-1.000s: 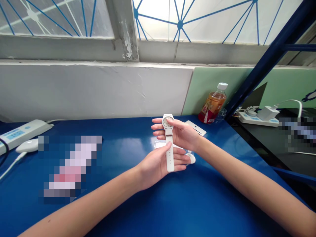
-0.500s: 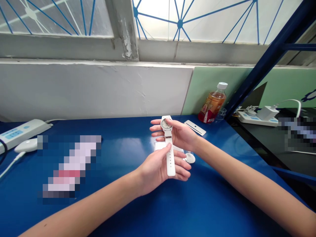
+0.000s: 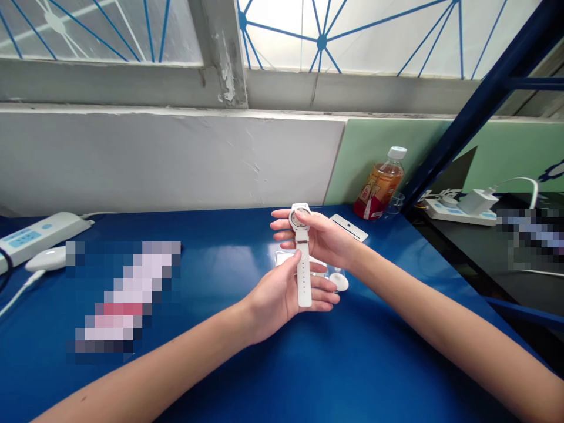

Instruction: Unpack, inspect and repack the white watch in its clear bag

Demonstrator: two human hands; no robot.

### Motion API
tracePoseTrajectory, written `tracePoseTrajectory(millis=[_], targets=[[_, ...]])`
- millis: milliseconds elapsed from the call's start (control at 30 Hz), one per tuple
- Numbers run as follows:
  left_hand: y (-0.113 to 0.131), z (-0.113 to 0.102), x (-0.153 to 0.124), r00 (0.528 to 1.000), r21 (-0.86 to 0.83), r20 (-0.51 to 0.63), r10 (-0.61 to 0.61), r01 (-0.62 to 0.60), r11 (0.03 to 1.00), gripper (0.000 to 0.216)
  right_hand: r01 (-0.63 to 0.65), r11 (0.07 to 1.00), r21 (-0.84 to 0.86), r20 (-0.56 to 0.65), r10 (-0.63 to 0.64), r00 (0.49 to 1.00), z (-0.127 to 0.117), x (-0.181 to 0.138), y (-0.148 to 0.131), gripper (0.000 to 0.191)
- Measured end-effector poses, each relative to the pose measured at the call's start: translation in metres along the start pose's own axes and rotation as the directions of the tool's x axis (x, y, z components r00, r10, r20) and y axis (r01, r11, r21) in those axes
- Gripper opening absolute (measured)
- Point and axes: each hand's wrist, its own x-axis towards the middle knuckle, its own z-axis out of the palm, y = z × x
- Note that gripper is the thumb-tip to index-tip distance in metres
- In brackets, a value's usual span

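A white wristwatch (image 3: 304, 267) is held above the blue table, its strap hanging down toward me. My right hand (image 3: 328, 235) grips the watch at its case, thumb on the round dial and fingers behind. Lower down, my left hand (image 3: 282, 299) has its thumb on the edge of the perforated strap, with the fingers stretched out behind it. Partly hidden behind the hands, a clear package with a white piece (image 3: 284, 258) lies on the table. Beside it is a round white object (image 3: 339, 281).
A white card (image 3: 350, 228) lies behind my right hand. A drink bottle (image 3: 379, 183) stands near the wall by a blue metal post (image 3: 458, 123). At left are a power strip (image 3: 42, 235), a white cabled device (image 3: 48, 259) and a blurred-out flat object (image 3: 132, 294).
The watch has tilted slightly, its strap end rising a little. My left thumb has shifted slightly up and left along the strap. My right hand has barely moved.
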Motion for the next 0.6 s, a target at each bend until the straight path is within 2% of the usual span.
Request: tracePoseTrajectory(millis=[267,533,600], targets=[[-0.0007,-0.0022,0.0005,0.999,-0.007,0.033,0.015,-0.014,1.0,0.052,-0.015,0.998,-0.059,-0.009,0.014,1.0,-0.0015,-0.0011,0.0003,0.026],[-0.0029,-0.0028,0.0,0.991,-0.016,0.128,0.049,-0.047,0.999,0.046,-0.033,0.999,0.009,0.011,0.033,0.999,0.0007,-0.0011,-0.0041,0.028],[-0.0029,-0.0027,-0.0001,0.991,-0.014,0.121,0.057,-0.056,0.998,0.045,-0.067,0.996,0.054,0.015,0.067,0.998,0.0024,-0.001,-0.0063,0.037]])
